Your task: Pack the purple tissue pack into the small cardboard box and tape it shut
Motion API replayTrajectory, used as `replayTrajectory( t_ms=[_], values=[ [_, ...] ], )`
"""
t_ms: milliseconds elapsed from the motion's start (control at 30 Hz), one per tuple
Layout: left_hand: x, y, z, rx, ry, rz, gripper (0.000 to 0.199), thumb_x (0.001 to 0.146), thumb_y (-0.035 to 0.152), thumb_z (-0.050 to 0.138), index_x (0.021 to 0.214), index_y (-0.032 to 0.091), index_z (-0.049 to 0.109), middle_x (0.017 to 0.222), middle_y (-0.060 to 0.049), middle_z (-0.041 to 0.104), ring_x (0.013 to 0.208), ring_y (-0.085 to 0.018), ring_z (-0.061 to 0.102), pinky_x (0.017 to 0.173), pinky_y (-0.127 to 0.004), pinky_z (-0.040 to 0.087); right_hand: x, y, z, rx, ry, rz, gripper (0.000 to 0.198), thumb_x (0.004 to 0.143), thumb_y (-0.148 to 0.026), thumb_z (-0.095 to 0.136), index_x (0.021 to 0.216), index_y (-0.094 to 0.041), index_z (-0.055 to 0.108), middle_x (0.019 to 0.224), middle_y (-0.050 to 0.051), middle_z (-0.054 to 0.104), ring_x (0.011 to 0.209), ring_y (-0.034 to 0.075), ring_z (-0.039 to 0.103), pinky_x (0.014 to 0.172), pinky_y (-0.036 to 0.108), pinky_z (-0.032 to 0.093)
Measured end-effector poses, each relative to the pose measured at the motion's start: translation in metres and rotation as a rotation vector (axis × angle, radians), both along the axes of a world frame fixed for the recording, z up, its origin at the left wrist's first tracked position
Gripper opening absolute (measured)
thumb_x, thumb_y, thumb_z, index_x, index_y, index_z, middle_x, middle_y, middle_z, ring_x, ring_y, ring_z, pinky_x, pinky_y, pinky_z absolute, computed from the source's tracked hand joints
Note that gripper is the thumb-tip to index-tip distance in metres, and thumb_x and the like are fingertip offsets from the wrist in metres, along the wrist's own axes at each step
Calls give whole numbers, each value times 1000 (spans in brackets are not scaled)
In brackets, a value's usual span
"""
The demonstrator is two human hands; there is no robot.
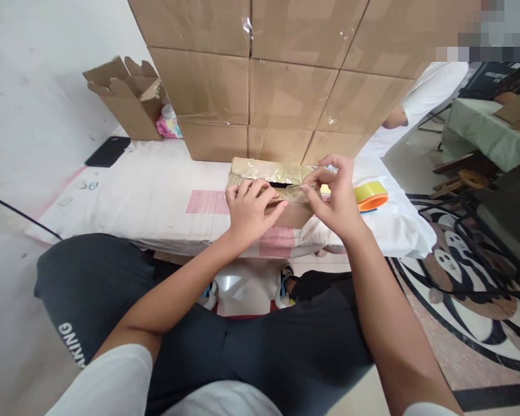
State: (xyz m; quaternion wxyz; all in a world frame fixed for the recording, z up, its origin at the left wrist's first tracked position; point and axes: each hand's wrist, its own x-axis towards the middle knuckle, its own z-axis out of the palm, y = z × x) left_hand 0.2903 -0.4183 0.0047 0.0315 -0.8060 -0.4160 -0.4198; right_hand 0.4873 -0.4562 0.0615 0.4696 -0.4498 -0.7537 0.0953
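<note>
A small cardboard box (297, 215) with shiny clear tape along its top (264, 170) sits at the bed-like surface's near edge. A dark gap shows between its top flaps. My left hand (250, 208) rests on the left part of the box, fingers spread over the top and thumb pointing right. At the right end, my right hand (335, 199) pinches a strip of clear tape (292, 190) between thumb and fingertips; the other fingers are bent above. Just right of that hand lies a yellow tape roll with an orange core (372, 196).
Stacked, taped cardboard boxes (290, 89) rise directly behind the small box. An open carton (130, 104), a pink packet (170, 124) and a black phone (108, 151) are at the left on the white cloth (156, 185). Another person's sleeve (433, 86) shows behind the stack.
</note>
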Motion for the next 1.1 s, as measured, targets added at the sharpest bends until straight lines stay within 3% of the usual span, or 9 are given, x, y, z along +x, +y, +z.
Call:
replayTrajectory(
  t_ms=[133,300,533,833,1000,1100],
  values=[
    [3,-3,-1,-13,-36,28,29,91,54,65,87,25,69,107,-3,73,106,-27,58,93,-45,28,-1,7,7,45,-30,-13,37,97,-40,61,129,-25,47,91,2,64,81,19,63,77,37,54],
    [8,-10,0,-18,-57,80,32,87,57,68,84,25,67,102,-4,73,104,-27,58,94,-46,28,-6,14,14,133,-123,32,9,97,-28,61,103,-22,65,92,4,68,86,19,63,78,33,51],
    [14,-10,-3,13,-62,132,36,83,60,72,83,24,65,99,-6,72,103,-29,58,93,-47,29,-12,22,19,167,-34,42,12,98,-27,60,90,-21,67,93,6,67,90,19,63,83,33,51],
    [12,-9,-13,118,-48,115,30,88,54,68,88,25,70,104,-6,75,102,-28,60,92,-47,30,-3,54,9,-82,121,-32,19,88,-36,68,80,-20,70,98,5,64,95,20,63,92,35,47],
    [7,-2,-18,98,-45,61,27,90,52,66,94,26,73,107,-5,75,103,-27,61,92,-46,30,2,70,2,-188,88,-80,22,84,-38,68,74,-19,70,108,8,61,113,24,59,104,40,40],
    [4,2,-20,123,-31,48,24,92,49,65,99,27,74,109,-5,76,102,-25,62,92,-44,31,3,77,-1,-262,60,-106,23,83,-39,67,73,-18,68,111,9,58,109,24,60,101,39,41]
  ],
)
